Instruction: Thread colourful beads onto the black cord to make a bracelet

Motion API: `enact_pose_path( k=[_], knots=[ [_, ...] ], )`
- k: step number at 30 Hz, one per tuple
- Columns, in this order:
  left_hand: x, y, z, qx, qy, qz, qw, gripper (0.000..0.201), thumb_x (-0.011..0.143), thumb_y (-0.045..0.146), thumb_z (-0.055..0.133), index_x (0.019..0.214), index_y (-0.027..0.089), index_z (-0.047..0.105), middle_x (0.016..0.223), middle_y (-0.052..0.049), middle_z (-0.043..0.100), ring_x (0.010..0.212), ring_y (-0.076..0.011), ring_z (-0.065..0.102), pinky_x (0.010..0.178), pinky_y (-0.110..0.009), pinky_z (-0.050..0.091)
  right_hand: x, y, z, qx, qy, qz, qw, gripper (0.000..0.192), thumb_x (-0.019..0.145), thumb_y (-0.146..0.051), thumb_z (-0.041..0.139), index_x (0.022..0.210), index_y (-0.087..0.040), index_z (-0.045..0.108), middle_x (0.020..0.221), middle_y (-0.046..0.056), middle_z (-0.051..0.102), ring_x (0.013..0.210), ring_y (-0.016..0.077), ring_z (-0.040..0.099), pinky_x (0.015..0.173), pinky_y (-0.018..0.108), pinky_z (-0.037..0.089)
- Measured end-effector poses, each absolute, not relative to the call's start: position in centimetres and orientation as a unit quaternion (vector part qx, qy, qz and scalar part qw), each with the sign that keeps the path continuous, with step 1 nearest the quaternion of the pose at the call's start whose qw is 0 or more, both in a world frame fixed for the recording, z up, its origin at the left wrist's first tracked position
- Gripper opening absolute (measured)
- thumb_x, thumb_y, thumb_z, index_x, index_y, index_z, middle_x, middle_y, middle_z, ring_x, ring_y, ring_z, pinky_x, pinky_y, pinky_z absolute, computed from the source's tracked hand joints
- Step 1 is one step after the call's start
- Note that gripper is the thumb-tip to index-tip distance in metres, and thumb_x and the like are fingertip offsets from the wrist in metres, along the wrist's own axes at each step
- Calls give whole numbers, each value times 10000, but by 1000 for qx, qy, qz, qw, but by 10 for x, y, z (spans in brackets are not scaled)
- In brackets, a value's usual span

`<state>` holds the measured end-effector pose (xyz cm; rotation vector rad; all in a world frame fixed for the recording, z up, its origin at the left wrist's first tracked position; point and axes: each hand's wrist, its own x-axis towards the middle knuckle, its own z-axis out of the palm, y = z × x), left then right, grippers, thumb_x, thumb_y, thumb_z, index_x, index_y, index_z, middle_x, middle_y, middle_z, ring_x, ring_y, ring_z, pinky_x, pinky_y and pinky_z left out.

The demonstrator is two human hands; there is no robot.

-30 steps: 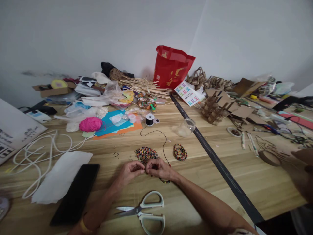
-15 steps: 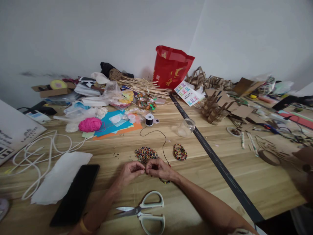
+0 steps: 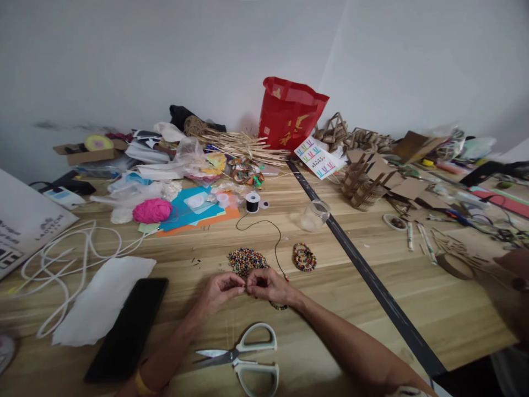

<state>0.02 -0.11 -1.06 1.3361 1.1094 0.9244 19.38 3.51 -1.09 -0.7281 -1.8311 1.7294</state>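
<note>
At lower centre of the frame, left hand (image 3: 220, 292) and right hand (image 3: 268, 285) meet fingertip to fingertip, pinching a beaded string (image 3: 279, 305) just below a bead pile (image 3: 247, 259) on the desk (image 3: 372, 320).

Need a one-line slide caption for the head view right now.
Left hand and right hand pinch black cord beside bead pile, above scissors.

Bare forearms, a yellow band (image 3: 141, 382) on the left wrist
</note>
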Motion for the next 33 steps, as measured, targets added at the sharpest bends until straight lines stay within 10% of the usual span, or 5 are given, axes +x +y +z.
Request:
enact_pose_path(
  k=[33],
  knots=[
    [1, -1, -13, 552, 484, 397, 551, 119, 635, 226, 729, 706, 142, 682, 688, -24, 693, 671, -162, 625, 663, -259, 484, 192, 34, -8, -284, -658, 651, 249, 329, 753, -443, 668, 726, -132, 565, 593, -40, 482, 515, 61, 399, 483, 173, 304]
  ],
)
